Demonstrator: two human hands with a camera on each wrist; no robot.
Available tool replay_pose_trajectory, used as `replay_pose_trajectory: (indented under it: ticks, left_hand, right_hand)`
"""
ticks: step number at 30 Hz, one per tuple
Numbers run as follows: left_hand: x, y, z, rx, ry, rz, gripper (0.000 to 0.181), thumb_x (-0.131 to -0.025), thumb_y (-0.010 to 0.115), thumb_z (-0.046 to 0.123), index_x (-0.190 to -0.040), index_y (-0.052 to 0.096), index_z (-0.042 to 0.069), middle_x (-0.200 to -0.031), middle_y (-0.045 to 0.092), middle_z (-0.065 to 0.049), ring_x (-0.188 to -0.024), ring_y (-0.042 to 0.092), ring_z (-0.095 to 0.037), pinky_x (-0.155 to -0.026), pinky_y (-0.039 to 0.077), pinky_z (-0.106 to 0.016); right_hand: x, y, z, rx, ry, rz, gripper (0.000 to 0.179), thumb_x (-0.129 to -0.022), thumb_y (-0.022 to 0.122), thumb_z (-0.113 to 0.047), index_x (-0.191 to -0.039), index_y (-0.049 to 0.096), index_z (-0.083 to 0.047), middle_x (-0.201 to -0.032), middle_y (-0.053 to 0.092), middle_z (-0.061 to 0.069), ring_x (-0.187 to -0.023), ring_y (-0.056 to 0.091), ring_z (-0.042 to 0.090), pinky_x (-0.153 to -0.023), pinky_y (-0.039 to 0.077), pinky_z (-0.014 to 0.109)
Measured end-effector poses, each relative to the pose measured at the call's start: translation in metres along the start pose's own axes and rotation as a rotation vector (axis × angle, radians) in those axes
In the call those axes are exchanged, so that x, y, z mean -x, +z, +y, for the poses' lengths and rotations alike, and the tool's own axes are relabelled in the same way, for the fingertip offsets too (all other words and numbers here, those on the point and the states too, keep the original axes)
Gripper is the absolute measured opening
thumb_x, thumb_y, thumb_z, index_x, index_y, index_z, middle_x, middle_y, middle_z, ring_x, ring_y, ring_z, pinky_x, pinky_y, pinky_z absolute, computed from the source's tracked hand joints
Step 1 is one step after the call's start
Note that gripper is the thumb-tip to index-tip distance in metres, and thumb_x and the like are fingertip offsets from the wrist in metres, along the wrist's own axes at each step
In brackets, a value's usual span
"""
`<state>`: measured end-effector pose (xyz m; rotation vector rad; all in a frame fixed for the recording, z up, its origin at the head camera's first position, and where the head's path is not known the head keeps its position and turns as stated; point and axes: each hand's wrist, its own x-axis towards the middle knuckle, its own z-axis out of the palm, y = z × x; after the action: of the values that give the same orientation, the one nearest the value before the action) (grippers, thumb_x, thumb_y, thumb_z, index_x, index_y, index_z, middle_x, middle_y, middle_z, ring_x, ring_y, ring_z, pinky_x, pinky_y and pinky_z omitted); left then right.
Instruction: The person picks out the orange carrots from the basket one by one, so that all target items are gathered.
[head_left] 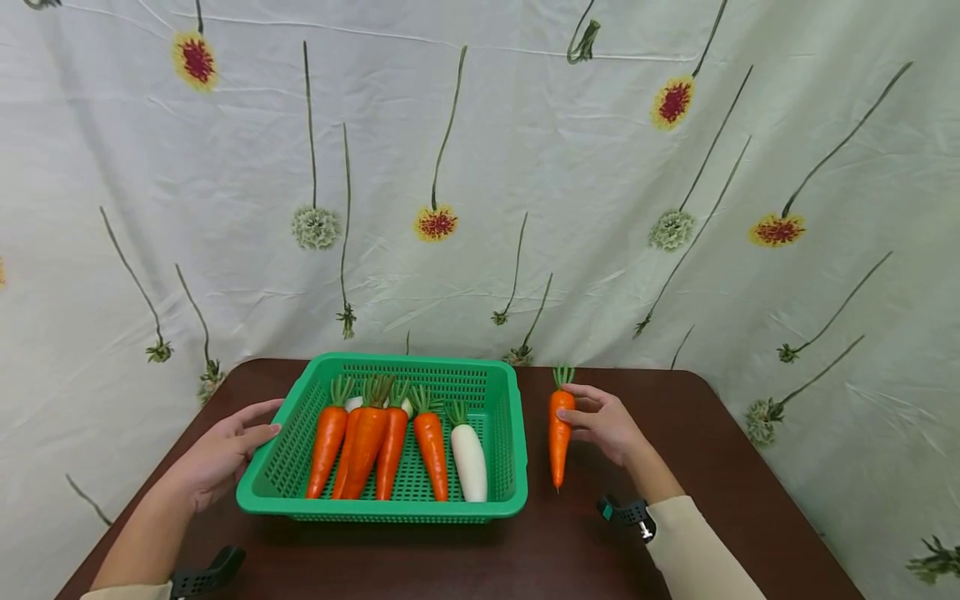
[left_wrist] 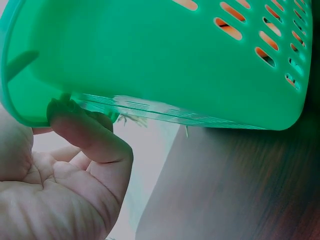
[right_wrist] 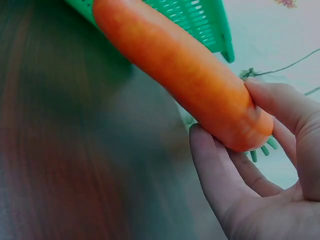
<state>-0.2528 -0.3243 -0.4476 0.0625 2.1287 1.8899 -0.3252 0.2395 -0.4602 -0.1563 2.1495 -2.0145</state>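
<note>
My right hand (head_left: 606, 423) pinches an orange carrot (head_left: 559, 433) near its green-topped end, to the right of the basket. In the right wrist view the carrot (right_wrist: 185, 70) runs diagonally between thumb and fingers, held up off the table. A green perforated plastic basket (head_left: 390, 510) stands at the middle left. My left hand (head_left: 217, 454) grips its left rim; in the left wrist view a finger hooks over the rim of the basket (left_wrist: 165, 55). Inside lie several carrots (head_left: 431, 454) side by side, with a white radish (head_left: 469, 462) on the right. Pale ends partly hidden behind the carrots are also visible.
The dark brown table (head_left: 420, 567) carries the basket, with its rounded far corners close to a backdrop. That backdrop is a white cloth (head_left: 480, 142) with a flower print, hanging behind and at both sides. A black strap (head_left: 628, 512) sits on the right wrist.
</note>
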Motion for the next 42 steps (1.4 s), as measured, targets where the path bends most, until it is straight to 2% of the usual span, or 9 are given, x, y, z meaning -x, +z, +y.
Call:
replay_pose_trajectory:
  ticks: [7, 15, 25, 42]
  left_hand:
    - [0.0, -0.001, -0.002, -0.004, 0.004, 0.005, 0.075, -0.109, 0.05, 0.033, -0.163, 0.006, 0.004, -0.112, 0.073, 0.006, -0.097, 0.077, -0.023, -0.084, 0.063, -0.05]
    - [0.0, 0.0, -0.002, -0.012, 0.002, 0.009, 0.076, -0.109, 0.05, 0.034, -0.163, 0.005, 0.005, -0.112, 0.073, 0.006, -0.096, 0.077, -0.024, -0.084, 0.063, -0.05]
    - [0.0, -0.001, -0.003, -0.002, 0.003, 0.004, 0.075, -0.109, 0.049, 0.035, -0.163, 0.005, 0.006, -0.112, 0.072, 0.005, -0.097, 0.077, -0.023, -0.085, 0.063, -0.05]
    - [0.003, 0.002, -0.002, 0.005, 0.013, -0.005, 0.075, -0.11, 0.047, 0.035, -0.164, 0.003, 0.006, -0.113, 0.071, 0.005, -0.098, 0.076, -0.022, -0.085, 0.063, -0.048]
  right_hand:
    - [-0.003, -0.004, 0.022, 0.059, 0.037, -0.011, 0.06, -0.091, 0.078, -0.01, -0.145, 0.054, 0.0, -0.135, 0.059, 0.024, -0.097, 0.071, 0.027, -0.087, 0.064, 0.044]
    - [-0.006, -0.004, 0.031, 0.144, 0.042, -0.065, 0.059, -0.089, 0.08, -0.01, -0.142, 0.057, 0.003, -0.131, 0.061, 0.027, -0.097, 0.072, 0.025, -0.085, 0.064, 0.045]
    - [-0.007, 0.002, 0.028, 0.229, 0.056, 0.012, 0.053, -0.086, 0.082, -0.007, -0.135, 0.063, 0.003, -0.124, 0.065, 0.026, -0.092, 0.074, 0.025, -0.084, 0.064, 0.044]
    - [-0.004, 0.002, 0.03, 0.267, 0.065, 0.067, 0.051, -0.087, 0.082, -0.01, -0.134, 0.064, 0.001, -0.126, 0.064, 0.025, -0.091, 0.073, 0.024, -0.084, 0.064, 0.043]
